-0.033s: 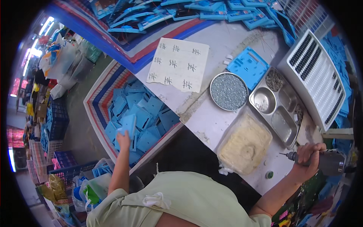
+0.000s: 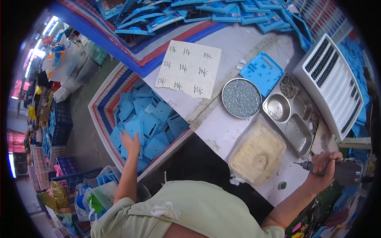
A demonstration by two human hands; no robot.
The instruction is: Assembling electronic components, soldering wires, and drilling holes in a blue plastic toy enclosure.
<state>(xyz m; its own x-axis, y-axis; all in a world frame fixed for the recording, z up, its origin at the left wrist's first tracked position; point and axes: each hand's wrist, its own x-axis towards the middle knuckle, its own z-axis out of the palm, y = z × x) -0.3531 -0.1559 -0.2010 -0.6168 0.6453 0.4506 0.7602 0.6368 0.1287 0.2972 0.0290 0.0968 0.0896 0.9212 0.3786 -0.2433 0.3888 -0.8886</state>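
- Left hand [image 2: 131, 143]: over the striped, fabric-lined bin [image 2: 97, 105] beside the table's [image 2: 208, 137] left edge, slightly blurred, fingers splayed and not visibly gripping anything. A light-blue plastic case [image 2: 134, 127] lies right at the fingertips; whether they touch cannot be told.
- Right hand [image 2: 323, 164]: fingers wrapped round a dark grey power screwdriver [image 2: 346, 171] near the table's right edge. Its bit points left, clear of any case; this hold probably leaves the tool at the ready while the other arm reaches away.
- Placement of cases: heaped loosely in the bin at mixed angles, which suggests bulk collection rather than stacking. The lining presumably guards against scuffs.
- Placement of parts: a round dish [image 2: 240, 118] of small silvery metal pieces and a compartmented steel tray [image 2: 297, 129] stand side by side towards the table's right edge, likely for easy reach.
- Appearance of cases: flat, rectangular, pale blue, smooth-faced where visible; some show dark slots. A brighter blue perforated panel [image 2: 261, 72] lies flat behind the dish. No breakage is discernible at this size.
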